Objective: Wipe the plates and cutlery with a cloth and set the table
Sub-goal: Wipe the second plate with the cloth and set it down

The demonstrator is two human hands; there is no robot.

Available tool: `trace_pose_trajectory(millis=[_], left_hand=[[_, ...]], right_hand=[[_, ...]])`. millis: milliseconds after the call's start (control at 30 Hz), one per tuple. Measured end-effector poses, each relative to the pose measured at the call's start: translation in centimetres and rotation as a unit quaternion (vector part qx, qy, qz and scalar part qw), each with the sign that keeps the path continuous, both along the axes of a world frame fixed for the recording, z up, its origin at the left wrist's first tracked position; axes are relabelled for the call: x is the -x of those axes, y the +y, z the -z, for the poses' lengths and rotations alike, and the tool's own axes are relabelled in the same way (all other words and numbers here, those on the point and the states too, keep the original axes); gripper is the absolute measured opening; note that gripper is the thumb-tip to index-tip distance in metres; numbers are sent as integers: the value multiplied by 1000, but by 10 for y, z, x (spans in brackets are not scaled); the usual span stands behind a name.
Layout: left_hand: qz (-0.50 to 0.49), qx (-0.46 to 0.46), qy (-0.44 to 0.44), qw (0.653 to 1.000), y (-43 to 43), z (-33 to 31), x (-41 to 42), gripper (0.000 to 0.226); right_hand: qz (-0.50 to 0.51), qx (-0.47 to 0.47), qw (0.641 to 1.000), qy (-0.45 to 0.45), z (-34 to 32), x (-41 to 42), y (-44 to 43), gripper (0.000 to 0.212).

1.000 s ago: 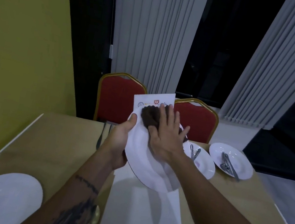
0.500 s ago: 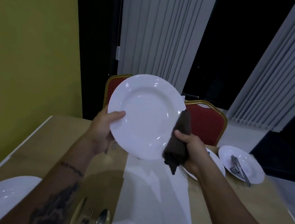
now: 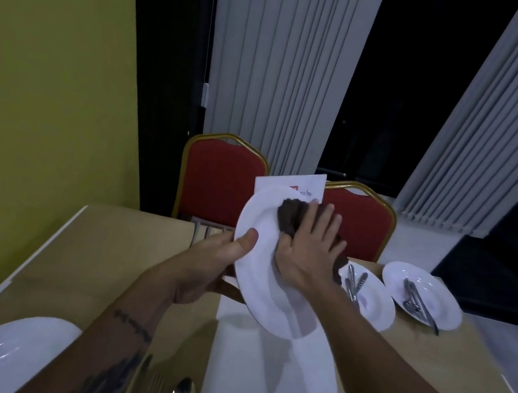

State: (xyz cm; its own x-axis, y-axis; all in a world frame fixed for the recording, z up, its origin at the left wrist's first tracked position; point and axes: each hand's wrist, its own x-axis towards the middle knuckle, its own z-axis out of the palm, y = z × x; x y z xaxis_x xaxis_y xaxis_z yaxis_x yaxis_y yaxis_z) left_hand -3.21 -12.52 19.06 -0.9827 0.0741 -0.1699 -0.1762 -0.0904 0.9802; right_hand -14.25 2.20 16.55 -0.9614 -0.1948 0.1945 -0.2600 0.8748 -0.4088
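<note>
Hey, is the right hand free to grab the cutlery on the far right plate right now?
Probably not yet. The right hand is pressing the dark cloth onto the plate that the left hand holds. Nothing blocks the way to the cutlery.

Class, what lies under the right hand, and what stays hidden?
A dark cloth lies under the right hand, pressed on the plate. The hand covers the cloth's middle and the plate beneath.
</note>
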Motion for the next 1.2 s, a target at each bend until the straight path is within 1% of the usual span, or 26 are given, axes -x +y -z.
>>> trace_pose_trajectory(millis=[100, 167, 233, 300, 333, 400, 433, 467, 500, 533, 567, 600, 667, 700, 733, 800, 867, 900, 933, 967, 1000, 1067, 1100, 1133, 1167, 1200], left_hand=[[-30, -7, -12, 999, -6, 7, 2, 45], [-72, -34, -26, 996, -15, 16, 6, 47], [-115, -82, -37, 989, -33, 29, 8, 54], [-147, -145, -50, 977, -49, 44, 9, 63], [-172, -171, -59, 968, -55, 52, 9, 63], [-240, -214, -70, 944, -66, 69, 8, 56], [-269, -235, -73, 931, -71, 78, 9, 52], [-291, -257, -75, 919, -74, 85, 9, 48], [-312, -279, -77, 905, -79, 92, 10, 45], [-339, -302, -77, 888, -84, 98, 10, 44], [-364, -325, -77, 869, -92, 104, 12, 46], [-385, -344, -76, 853, -98, 109, 13, 47], [-405, -370, -78, 832, -116, 122, 16, 48], [-408, -380, -81, 826, -124, 130, 18, 47], [-408, -387, -83, 823, -133, 139, 20, 46], [-410, -398, -86, 816, -151, 157, 28, 46], [-419, -406, -92, 807, -164, 169, 38, 52], [-422, -411, -97, 802, -170, 174, 45, 55], [-426, -416, -103, 796, -176, 177, 50, 55], [-431, -419, -108, 792, -182, 181, 56, 54], [-439, -418, -113, 787, -186, 184, 61, 53], [-461, -415, -124, 775, -196, 192, 69, 53], [-468, -413, -128, 770, -199, 195, 71, 53], [-472, -414, -129, 768, -202, 197, 73, 54], [-474, -414, -127, 767, -207, 201, 76, 54], [-478, -413, -127, 765, -212, 201, 77, 54]], right_hand=[[-122, 20, 992, 12, 11, -23, -18, 82], [-211, 32, 977, 4, 19, -41, -27, 78], [-287, 21, 958, -3, 25, -54, -31, 72], [-325, 14, 945, -10, 30, -53, -29, 64], [-329, 16, 944, -10, 33, -51, -27, 59], [-313, 46, 949, -13, 38, -45, -26, 48], [-286, 78, 955, -15, 41, -43, -26, 44], [-240, 121, 963, -27, 45, -41, -25, 41], [-173, 182, 966, -58, 48, -38, -25, 39], [-96, 262, 954, -107, 49, -35, -24, 37], [-24, 360, 917, -172, 50, -31, -23, 34], [36, 453, 860, -232, 50, -28, -20, 29], [124, 566, 746, -329, 48, -29, -14, 25], [147, 589, 706, -364, 45, -32, -8, 29], [148, 606, 675, -394, 43, -35, -2, 35], [123, 626, 637, -433, 43, -40, 8, 42], [80, 636, 624, -448, 44, -45, 18, 46], [69, 645, 614, -450, 49, -44, 23, 60], [66, 651, 607, -450, 55, -42, 30, 81], [67, 645, 614, -450, 60, -43, 35, 96], [70, 639, 622, -447, 63, -43, 41, 96], [60, 638, 624, -447, 71, -42, 50, 69], [68, 616, 649, -440, 74, -40, 55, 58], [78, 609, 655, -440, 76, -41, 61, 52], [85, 609, 655, -439, 83, -38, 69, 51], [104, 626, 633, -443, 88, -35, 75, 58]])
